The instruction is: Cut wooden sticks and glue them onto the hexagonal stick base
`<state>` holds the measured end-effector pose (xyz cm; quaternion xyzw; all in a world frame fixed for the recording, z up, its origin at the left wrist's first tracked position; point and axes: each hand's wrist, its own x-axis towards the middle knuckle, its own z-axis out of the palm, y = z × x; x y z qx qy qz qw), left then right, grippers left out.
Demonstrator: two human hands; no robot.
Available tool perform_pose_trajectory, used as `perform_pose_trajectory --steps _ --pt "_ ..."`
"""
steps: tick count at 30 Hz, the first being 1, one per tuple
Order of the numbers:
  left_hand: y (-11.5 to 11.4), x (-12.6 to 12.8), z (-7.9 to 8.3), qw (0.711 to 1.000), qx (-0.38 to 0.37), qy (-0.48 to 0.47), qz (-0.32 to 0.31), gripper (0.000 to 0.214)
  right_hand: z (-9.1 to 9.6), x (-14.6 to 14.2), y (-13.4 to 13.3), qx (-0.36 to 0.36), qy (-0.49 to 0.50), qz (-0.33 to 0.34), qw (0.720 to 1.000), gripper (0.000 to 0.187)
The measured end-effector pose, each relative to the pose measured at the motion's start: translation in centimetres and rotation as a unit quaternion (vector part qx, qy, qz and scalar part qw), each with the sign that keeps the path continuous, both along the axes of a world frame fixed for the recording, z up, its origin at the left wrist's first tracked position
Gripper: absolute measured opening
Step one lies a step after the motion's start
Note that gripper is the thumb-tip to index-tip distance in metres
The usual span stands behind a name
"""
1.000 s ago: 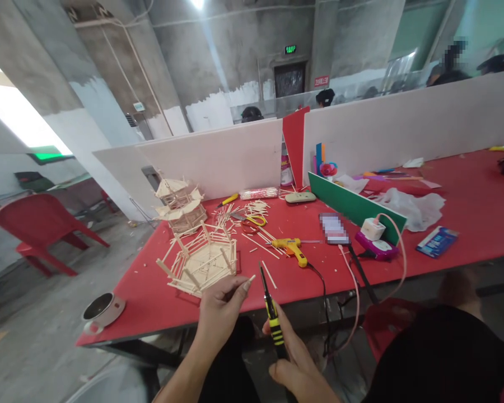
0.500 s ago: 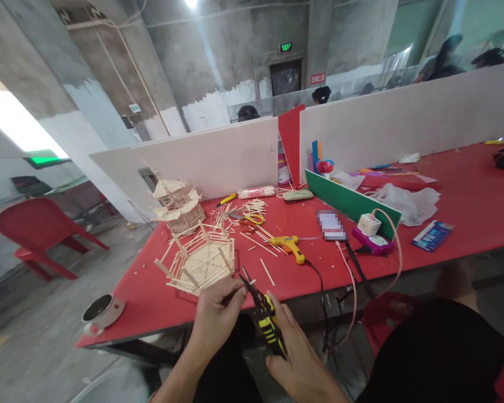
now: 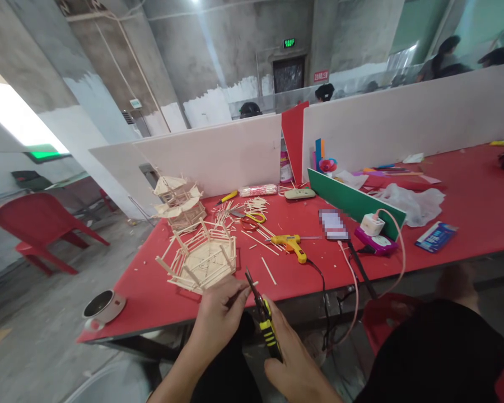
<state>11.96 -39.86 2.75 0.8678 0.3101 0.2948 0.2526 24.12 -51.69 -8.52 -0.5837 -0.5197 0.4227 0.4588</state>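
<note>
My right hand [image 3: 292,355] is wrapped round black-and-yellow pliers [image 3: 269,331], whose jaws point up and away from me and look closed. My left hand [image 3: 220,313] pinches a thin wooden stick [image 3: 256,284]; most of it is hidden by the fingers and the jaws, and a short pale end shows just past them. Behind the left hand, a six-sided stick frame [image 3: 205,260] with upright posts rests on the red table [image 3: 147,296]. A tiered stick pagoda [image 3: 180,207] stands farther back on the left.
A yellow glue gun [image 3: 292,245] lies mid-table, its cord hanging over the front edge. Scissors [image 3: 256,217] and loose sticks [image 3: 258,204] lie behind it. A phone [image 3: 333,225] and a charger on a purple power strip [image 3: 376,242] are to the right; a mug [image 3: 105,308] stands front left.
The pliers' jaws have come together at the stick, and the right hand's fingers have closed in on the handles. My left hand has barely moved. The view has shifted slightly.
</note>
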Motion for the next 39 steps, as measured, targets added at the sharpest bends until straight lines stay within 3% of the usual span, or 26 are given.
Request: perform_pose_trajectory --steps 10,17,23,29,39 --pt "-0.3 0.1 -0.2 1.0 -0.009 0.002 -0.014 0.023 -1.2 -1.5 0.2 0.05 0.05 -0.082 0.994 0.096" --pt "-0.4 0.2 -0.4 0.999 0.015 -0.008 -0.034 0.029 0.7 -0.1 -0.1 0.028 0.063 -0.031 0.997 0.092" --pt "-0.4 0.0 0.2 0.999 -0.008 0.009 -0.053 0.033 0.8 0.4 -0.1 0.039 0.041 -0.037 0.998 0.096" --pt "-0.3 -0.4 -0.5 0.998 -0.03 0.017 -0.051 0.033 1.4 -0.3 -0.5 0.013 0.056 -0.038 0.998 0.087" --pt "0.7 -0.9 0.1 0.986 -0.136 0.04 -0.088 0.038 -0.5 -0.1 0.2 0.038 -0.002 -0.046 0.998 0.097"
